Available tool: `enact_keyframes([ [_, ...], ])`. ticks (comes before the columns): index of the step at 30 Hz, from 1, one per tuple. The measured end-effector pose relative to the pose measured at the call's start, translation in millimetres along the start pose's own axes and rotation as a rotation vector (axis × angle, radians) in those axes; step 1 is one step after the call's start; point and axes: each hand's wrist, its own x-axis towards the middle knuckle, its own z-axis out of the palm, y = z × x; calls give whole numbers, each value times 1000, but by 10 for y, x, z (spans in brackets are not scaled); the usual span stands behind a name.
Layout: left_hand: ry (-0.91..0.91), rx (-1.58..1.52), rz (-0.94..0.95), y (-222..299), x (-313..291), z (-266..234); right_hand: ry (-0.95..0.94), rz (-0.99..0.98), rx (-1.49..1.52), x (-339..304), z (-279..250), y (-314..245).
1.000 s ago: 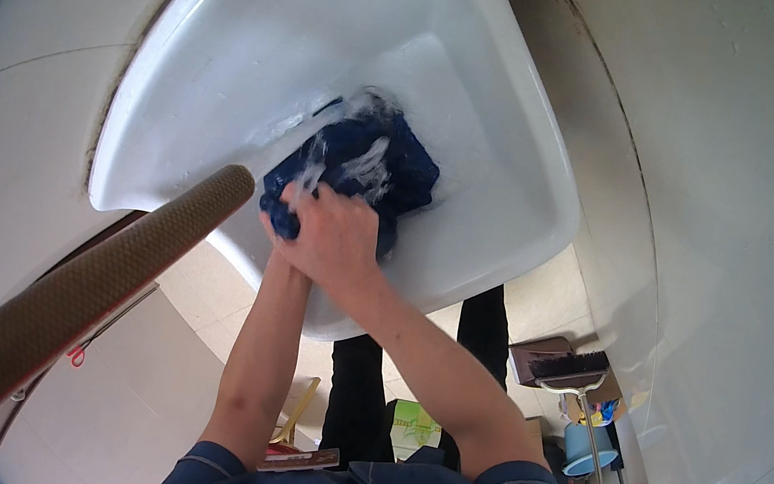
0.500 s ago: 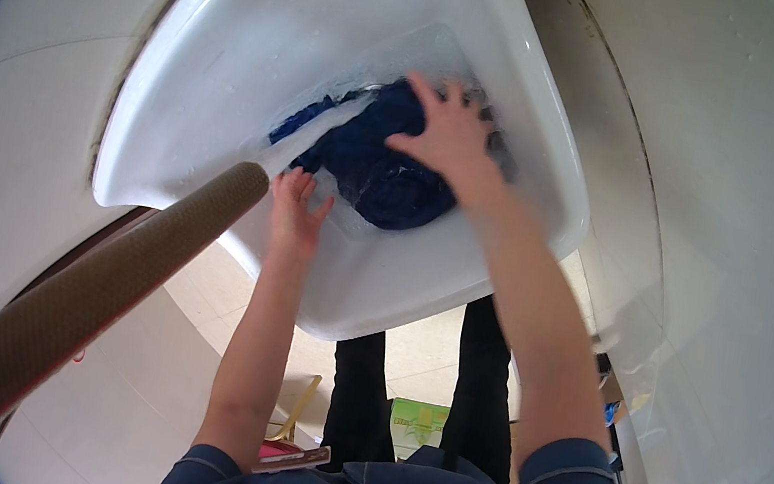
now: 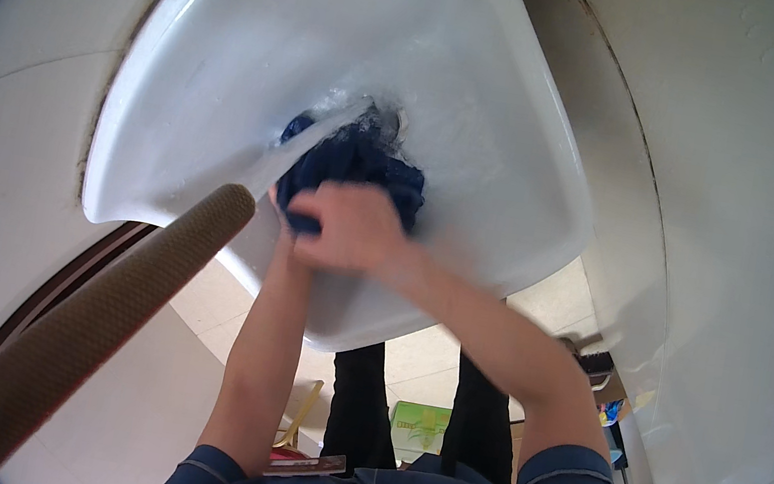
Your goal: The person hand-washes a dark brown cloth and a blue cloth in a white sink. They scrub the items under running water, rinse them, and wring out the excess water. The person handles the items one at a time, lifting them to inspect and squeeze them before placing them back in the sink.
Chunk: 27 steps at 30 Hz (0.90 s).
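We are seeing a wet, crumpled dark-blue cloth (image 3: 349,163) lying in the white sink (image 3: 513,151), its bunched end pointing toward seven o'clock.

Half a second ago my right hand (image 3: 354,227) was spread over the cloth's right side; now it has swung down-left to mid-frame, fingers curled on the cloth (image 3: 349,163), partly covering my left hand (image 3: 282,215). The cloth has bunched smaller, its right edge drawn toward the frame's centre.
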Motion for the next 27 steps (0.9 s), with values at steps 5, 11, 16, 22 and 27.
enact_keyframes([
  [5,-38,-190,31,103,61,59,136,-199,124,-759,275,-563],
  [11,-35,6,30,96,32,335,422,60,-133,-267,251,-377],
  [16,66,-43,-92,123,-15,211,606,69,-106,83,111,-261],
  [22,510,249,-85,-54,-43,762,482,402,-264,421,-537,577],
  [27,555,261,-13,252,-8,336,467,347,-206,394,-796,1086],
])
